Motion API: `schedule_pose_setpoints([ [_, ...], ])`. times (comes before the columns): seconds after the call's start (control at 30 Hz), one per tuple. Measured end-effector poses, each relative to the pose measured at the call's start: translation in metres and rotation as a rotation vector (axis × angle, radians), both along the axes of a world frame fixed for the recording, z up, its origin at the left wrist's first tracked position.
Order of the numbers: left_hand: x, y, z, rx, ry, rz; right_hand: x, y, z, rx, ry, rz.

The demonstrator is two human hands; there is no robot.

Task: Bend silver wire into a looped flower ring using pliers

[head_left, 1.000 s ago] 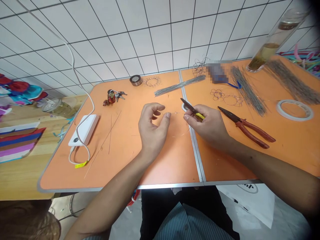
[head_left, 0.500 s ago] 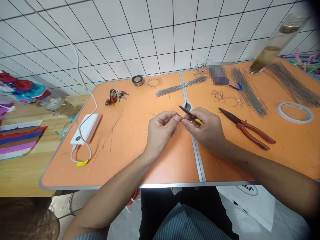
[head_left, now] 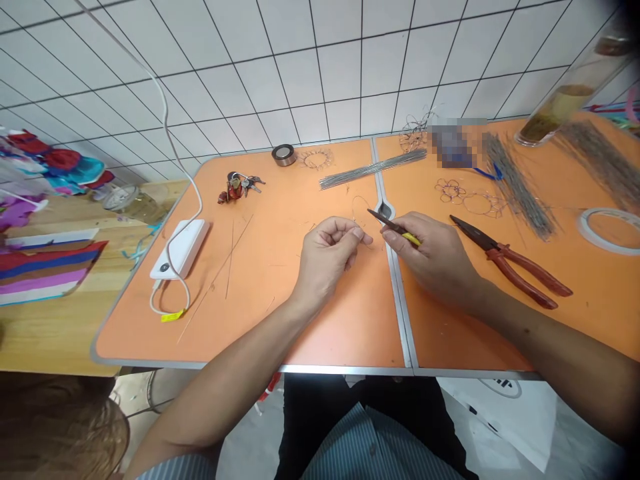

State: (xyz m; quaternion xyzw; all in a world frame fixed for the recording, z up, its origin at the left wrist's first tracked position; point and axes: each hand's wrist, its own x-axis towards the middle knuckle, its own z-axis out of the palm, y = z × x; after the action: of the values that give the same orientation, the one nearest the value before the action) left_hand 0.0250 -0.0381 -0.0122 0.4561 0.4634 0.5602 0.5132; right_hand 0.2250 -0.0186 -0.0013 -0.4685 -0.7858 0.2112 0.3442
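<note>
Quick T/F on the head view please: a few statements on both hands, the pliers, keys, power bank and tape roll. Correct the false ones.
1. The right hand holds a yellow-gripped tool. True.
2. The left hand lies flat with fingers spread. False: its fingers are curled and appear to pinch a thin wire.
3. The red-handled pliers lie on the table. True.
4. The white power bank lies nearer the person than the keys. True.
5. The keys touch the pliers. False: they lie well apart, on opposite sides of the table seam.
6. The tape roll stands on the power bank. False: it rests on the table near the wall.
</note>
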Motion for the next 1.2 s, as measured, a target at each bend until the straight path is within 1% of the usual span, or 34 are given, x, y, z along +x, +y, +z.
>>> schedule_pose_setpoints([
  [0.07, 0.000, 0.000, 0.000, 0.010, 0.017, 0.002, 0.003, 0.002, -0.003, 0.015, -0.060, 0.008],
  [0.23, -0.001, -0.001, 0.001, 0.042, 0.030, -0.011, 0.003, 0.003, -0.012, 0.109, -0.154, 0.009],
  [0.4, -0.002, -0.001, 0.000, 0.057, 0.031, -0.028, 0.003, 0.002, -0.014, 0.143, -0.179, 0.000],
  [0.8, -0.002, -0.001, -0.004, 0.078, 0.061, -0.038, 0.005, 0.003, -0.015, 0.127, -0.196, 0.010],
  [1.0, -0.002, -0.001, -0.007, 0.098, 0.087, -0.023, 0.004, 0.002, -0.016, 0.081, -0.207, 0.003],
  [1.2, -0.001, -0.001, -0.005, 0.120, 0.108, -0.018, 0.004, 0.000, -0.014, 0.016, -0.226, 0.003],
])
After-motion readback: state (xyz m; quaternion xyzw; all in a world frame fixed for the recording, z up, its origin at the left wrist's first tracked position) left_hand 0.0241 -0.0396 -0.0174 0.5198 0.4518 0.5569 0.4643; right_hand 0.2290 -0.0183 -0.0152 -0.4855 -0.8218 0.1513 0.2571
